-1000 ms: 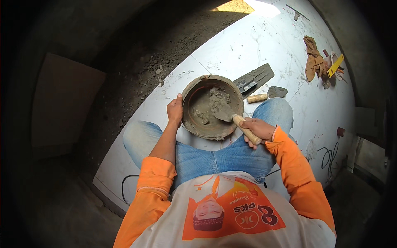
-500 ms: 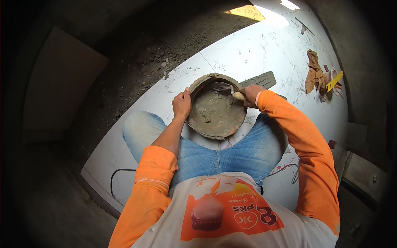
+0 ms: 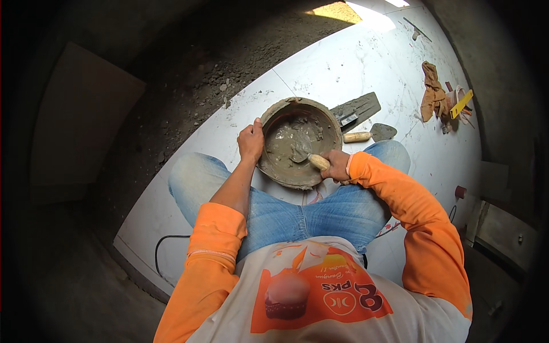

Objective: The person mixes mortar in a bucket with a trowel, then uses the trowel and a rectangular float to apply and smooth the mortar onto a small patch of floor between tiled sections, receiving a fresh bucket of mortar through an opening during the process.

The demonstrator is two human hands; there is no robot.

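Between my knees stands a round bucket (image 3: pixel 274 175) with wet grey mortar (image 3: pixel 286 140) in it. My left hand (image 3: pixel 251 140) grips the bucket's left rim, thumb up along the edge. In my right hand (image 3: pixel 336 164), at the near right rim, is the wooden handle of a trowel (image 3: pixel 301 151). Its blade lies in the mortar near the middle, partly coated. Just right of the bucket a second trowel (image 3: pixel 382 132) with a wooden handle lies on the floor. Beyond it rests a flat plastering trowel (image 3: pixel 360 110), smeared grey.
White tiled floor (image 3: pixel 326 68) spreads around me. At the far right are a brown cloth (image 3: pixel 432 91), a yellow level (image 3: pixel 461 104) and a small tub. A notched-looking tool (image 3: pixel 417 30) lies farther off. Rubble-strewn dirt (image 3: pixel 211 80) borders the tiles. A dark cable (image 3: pixel 158 251) lies at left.
My right hand has moved toward me along the bucket, sweeping the trowel from the far right side to the middle. The second trowel now shows uncovered. My left hand stays on the rim.
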